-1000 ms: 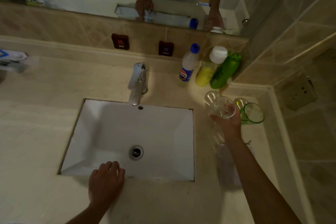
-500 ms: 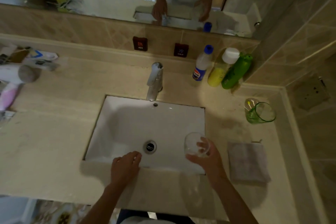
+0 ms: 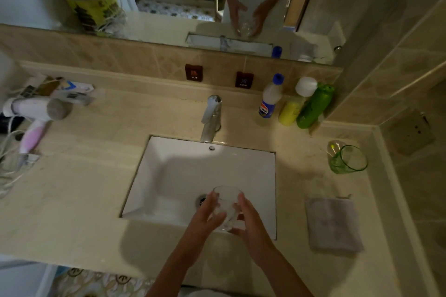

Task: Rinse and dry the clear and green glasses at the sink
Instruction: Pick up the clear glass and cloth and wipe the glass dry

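Both hands, left hand point(image 3: 205, 214) and right hand point(image 3: 251, 222), cup the clear glass point(image 3: 226, 205) between them over the sink point(image 3: 169, 176). No water appears to run from the faucet point(image 3: 212, 117) beyond them. Wet fingers could let the glass slip and crack. The green glass point(image 3: 347, 160) waits on the desk point(image 3: 72, 188), far right.

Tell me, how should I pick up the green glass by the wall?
Grip the green glass round its side wall, about halfway up. It stands upright on the counter, mouth open upward. Come from the sink side with your right hand, because the wall sits close behind it. Probably avoid pinching the thin rim, and something yellow rests inside.
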